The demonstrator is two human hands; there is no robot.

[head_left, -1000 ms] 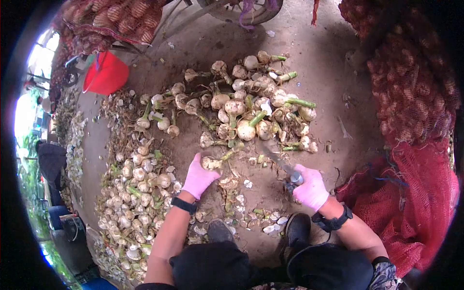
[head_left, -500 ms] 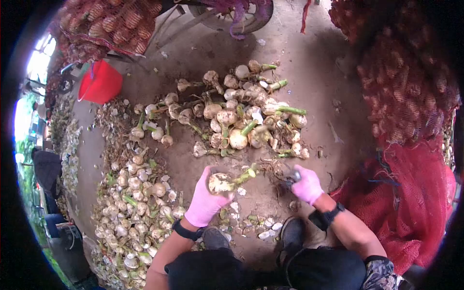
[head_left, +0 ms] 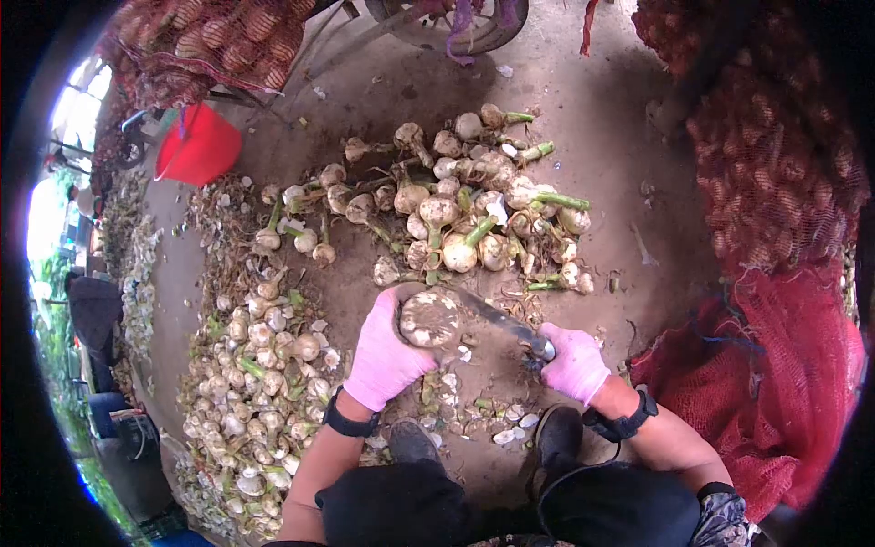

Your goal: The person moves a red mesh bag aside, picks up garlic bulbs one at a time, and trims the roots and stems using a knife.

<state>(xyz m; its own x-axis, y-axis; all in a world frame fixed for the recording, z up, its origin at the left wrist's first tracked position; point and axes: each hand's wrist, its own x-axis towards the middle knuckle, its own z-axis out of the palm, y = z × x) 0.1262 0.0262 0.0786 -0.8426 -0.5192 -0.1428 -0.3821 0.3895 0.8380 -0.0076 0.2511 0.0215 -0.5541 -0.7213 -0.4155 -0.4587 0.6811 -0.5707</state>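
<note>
My left hand [head_left: 387, 356], in a pink glove, is closed round a garlic bulb [head_left: 429, 320] whose round, soil-marked underside faces up at me. A curved dark knife [head_left: 499, 319] extends from my right hand [head_left: 574, 363], also pink-gloved, with fingers wrapped round its handle. The blade's far end lies right by the upper edge of the bulb. Beyond both hands, a heap of garlic with soil and green stalks [head_left: 460, 246] is spread on the floor. To the left lies a large pile of garlic bulbs with short-cut stems [head_left: 246, 410].
A red bucket [head_left: 202, 146] stands at the far left. Full red mesh sacks [head_left: 766, 173] rise on the right, with a slack red net [head_left: 775, 383] below them. A wheel [head_left: 497, 27] is at the top. Scraps [head_left: 506, 436] lie by my shoes [head_left: 558, 433].
The garlic in my left hand has turned from lying sideways, stalk to the right, to underside up. My right hand's knife has come round so its blade reaches the bulb.
</note>
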